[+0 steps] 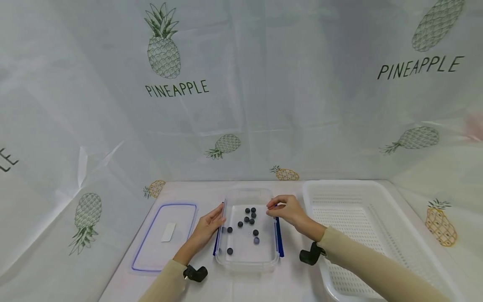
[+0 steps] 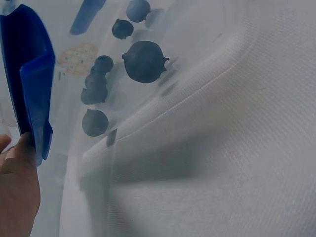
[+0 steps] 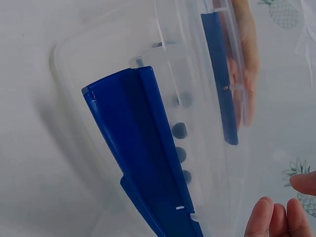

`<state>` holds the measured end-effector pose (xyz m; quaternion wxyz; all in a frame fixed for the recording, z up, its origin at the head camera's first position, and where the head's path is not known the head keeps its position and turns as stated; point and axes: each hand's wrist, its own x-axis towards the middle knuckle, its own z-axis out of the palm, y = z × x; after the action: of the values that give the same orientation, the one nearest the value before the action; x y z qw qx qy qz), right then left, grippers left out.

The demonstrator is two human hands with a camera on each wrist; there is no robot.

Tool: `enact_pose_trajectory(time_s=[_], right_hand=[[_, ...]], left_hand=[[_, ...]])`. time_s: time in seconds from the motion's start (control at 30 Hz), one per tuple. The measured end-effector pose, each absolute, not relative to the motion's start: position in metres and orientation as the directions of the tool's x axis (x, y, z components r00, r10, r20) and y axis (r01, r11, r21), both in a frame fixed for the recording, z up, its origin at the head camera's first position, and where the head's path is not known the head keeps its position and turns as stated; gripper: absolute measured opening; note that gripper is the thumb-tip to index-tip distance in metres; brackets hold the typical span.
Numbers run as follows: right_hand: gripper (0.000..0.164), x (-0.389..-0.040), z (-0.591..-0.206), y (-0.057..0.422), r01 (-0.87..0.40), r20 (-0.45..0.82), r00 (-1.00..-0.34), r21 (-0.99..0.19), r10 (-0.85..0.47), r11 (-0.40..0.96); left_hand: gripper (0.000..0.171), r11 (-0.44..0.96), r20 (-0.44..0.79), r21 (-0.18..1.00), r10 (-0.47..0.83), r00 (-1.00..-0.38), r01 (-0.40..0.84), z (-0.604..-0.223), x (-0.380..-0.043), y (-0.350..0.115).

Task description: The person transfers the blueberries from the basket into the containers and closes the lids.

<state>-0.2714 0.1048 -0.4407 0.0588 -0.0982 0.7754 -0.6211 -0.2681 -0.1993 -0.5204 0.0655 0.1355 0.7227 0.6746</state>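
Note:
Several blueberries [image 1: 255, 232] lie scattered in a clear plastic container [image 1: 247, 265] with blue side clips [image 1: 279, 237]. My left hand [image 1: 205, 226] holds the container by its left wall. In the left wrist view, its fingers [image 2: 24, 148] touch the lower end of a blue clip [image 2: 37, 89]. Over the container's right rim hovers my right hand [image 1: 288, 209], fingers loosely bent. The right wrist view shows a gap between thumb and fingers [image 3: 259, 217], with nothing seen between them. Little crown points stick out from the nearest blueberry [image 2: 144, 61] in the left wrist view.
To the left lies a clear lid [image 1: 151, 247] with a blue edge and a white rectangular piece [image 1: 168, 232] on it. A large white perforated basket [image 1: 313, 197] stands at the right. Behind the table hangs a pineapple-printed sheet [image 1: 283, 105].

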Motion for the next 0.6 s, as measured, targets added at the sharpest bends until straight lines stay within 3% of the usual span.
enact_pose_trajectory(time_s=[0.37,0.6], right_hand=[[0.035,-0.268,-0.425,0.134,-0.115,0.085,-0.983,-0.977,-0.164,0.181],[0.035,-0.27,-0.421,0.166,-0.184,0.171,-0.975,-0.979,-0.14,0.085]], left_hand=[[0.06,0.118,0.068,0.988,0.256,-0.964,0.101,-0.515,-0.269,-0.207],[0.06,0.07,0.121,0.987,0.257,-0.959,0.144,-0.509,-0.274,-0.212]])
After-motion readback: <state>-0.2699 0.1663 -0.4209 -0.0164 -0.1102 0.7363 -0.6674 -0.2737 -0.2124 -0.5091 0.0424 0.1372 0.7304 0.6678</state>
